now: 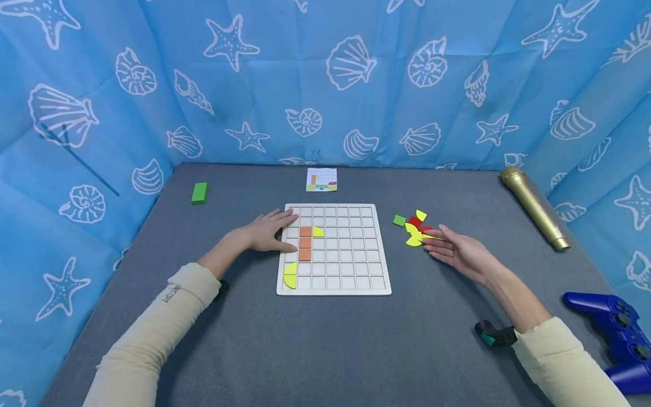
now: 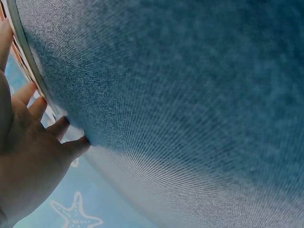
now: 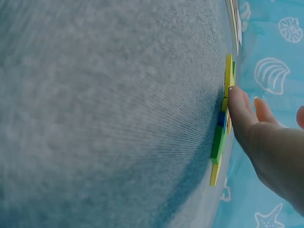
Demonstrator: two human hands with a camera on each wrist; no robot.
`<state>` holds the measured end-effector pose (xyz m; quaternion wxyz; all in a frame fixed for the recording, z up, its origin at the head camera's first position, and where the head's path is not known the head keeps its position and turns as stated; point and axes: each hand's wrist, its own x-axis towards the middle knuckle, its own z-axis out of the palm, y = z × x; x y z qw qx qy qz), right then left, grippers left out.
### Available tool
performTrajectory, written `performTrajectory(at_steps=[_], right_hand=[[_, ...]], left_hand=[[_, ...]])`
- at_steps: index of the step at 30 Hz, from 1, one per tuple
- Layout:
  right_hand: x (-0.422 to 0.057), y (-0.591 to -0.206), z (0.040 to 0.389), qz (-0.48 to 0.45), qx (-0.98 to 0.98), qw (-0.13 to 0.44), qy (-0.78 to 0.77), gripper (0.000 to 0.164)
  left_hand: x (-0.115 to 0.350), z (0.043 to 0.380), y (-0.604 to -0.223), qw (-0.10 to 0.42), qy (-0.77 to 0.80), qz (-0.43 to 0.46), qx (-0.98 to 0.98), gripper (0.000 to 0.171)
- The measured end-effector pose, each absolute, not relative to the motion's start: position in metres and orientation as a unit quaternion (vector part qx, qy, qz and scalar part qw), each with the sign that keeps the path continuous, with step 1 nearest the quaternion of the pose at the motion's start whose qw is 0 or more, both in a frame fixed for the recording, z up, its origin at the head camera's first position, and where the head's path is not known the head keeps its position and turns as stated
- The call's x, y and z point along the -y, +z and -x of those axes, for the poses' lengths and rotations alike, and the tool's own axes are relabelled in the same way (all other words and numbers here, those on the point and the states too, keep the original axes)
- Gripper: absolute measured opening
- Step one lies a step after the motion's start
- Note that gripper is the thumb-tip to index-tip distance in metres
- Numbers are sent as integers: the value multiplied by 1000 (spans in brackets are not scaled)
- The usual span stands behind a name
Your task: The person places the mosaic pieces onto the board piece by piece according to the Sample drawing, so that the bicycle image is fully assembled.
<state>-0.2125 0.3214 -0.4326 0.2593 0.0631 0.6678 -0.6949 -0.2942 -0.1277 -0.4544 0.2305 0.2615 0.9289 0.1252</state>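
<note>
A white grid board (image 1: 335, 292) lies in the middle of the grey table. On its left side, orange squares (image 1: 304, 243) stand in a column, with a yellow quarter-round piece (image 1: 317, 232) beside the top one. Two more yellow quarter-rounds (image 1: 290, 275) sit at the lower left. My left hand (image 1: 261, 233) rests on the board's left edge, fingers spread. To the right of the board my right hand (image 1: 464, 254) reaches over a loose pile of pieces, fingers nearly straight. Its fingertips are at the yellow pieces (image 1: 414, 235); in the right wrist view green (image 3: 217, 145) and blue (image 3: 222, 118) ones also show.
A small printed pattern card (image 1: 321, 180) lies behind the board. A green block (image 1: 200, 193) stands at the back left. At the right are a gold microphone (image 1: 534, 209) and a blue game controller (image 1: 623, 333). A blue patterned curtain (image 1: 325, 85) encloses the table.
</note>
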Motion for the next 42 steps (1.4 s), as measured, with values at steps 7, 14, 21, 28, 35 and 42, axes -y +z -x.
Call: performTrajectory(at_steps=[7,14,21,28,35,42], right_hand=[[-316,-435,216,-78,-707,263,-652,77],[-306,-436,217,-64,-729,272,-625,67],[-299,-439,222,-56,-783,240,-570,62],[-289,-444,230,-78,-805,211,-548,59],[-284,-443,232,-63,-824,207,-524,55],[-280,-444,230,0,-881,165,-443,46]], left_hand=[[127,293,-453,232,122,-259,-930,91],[128,291,-449,231,138,-265,-926,97],[129,292,-452,233,130,-262,-927,94],[128,291,-452,226,129,-270,-927,90],[127,291,-453,222,126,-270,-928,92],[128,291,-453,219,127,-274,-928,90]])
